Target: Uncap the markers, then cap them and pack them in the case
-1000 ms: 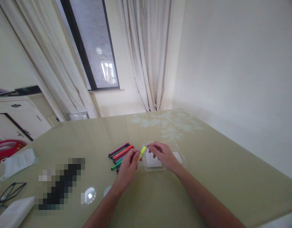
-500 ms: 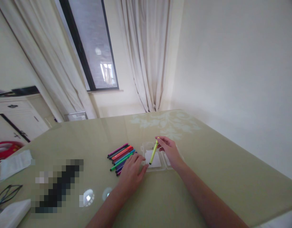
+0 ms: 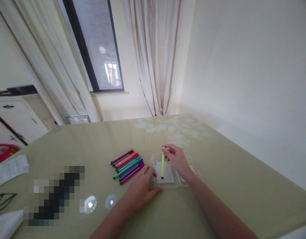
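A yellow felt-tip pen (image 3: pixel 163 167) is pinched near its upper end by my right hand (image 3: pixel 176 157), its black-tipped end pointing down. It hangs over the left half of an opened clear plastic case (image 3: pixel 176 182), where a white card (image 3: pixel 170 172) lies. My left hand (image 3: pixel 141 184) grips the left near corner of the case, with fingers at the side and thumb along the near edge. Just left of that hand, several felt-tip pens (image 3: pixel 128 166) in pink, black, orange, red, blue, green and purple lie side by side on the table.
The greenish table (image 3: pixel 103 142) reaches back to a curtain (image 3: pixel 155 66) and a wall at right. On its left lie a face mask (image 3: pixel 10 169), glasses (image 3: pixel 3 200), a white object (image 3: pixel 8 224) and a pixelated dark shape (image 3: pixel 58 196). A red object (image 3: pixel 6 152) sits farther left.
The case has shifted slightly right and toward me with my left hand. My right hand has turned the yellow pen from a slant to nearly upright. The loose pens show more fully.
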The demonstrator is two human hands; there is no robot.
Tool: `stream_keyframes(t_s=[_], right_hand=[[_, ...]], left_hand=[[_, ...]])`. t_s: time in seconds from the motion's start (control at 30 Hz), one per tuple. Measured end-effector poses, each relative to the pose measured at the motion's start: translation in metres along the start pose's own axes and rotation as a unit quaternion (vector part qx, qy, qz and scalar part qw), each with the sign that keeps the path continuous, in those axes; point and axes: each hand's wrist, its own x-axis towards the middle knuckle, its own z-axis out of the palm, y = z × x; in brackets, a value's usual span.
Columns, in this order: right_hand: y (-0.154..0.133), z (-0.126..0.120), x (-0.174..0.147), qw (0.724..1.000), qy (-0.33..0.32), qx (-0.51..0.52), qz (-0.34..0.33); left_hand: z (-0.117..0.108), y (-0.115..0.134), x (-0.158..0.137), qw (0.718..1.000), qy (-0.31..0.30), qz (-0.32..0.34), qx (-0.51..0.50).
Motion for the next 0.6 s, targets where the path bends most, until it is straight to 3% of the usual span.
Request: stream_keyframes(t_s=[0.23,0.6], right_hand=[[0.003,0.009,-0.008,0.997,-0.058,-0.051,0.001],[0.007,0.010,-0.010,0.981,-0.091,-0.169,-0.008]], left_hand=[[0.004,0.000,-0.002,0.999,0.006,-0.020,-0.047],[-0.001,0.012,-0.004,0.998,-0.046,0.029,0.034]])
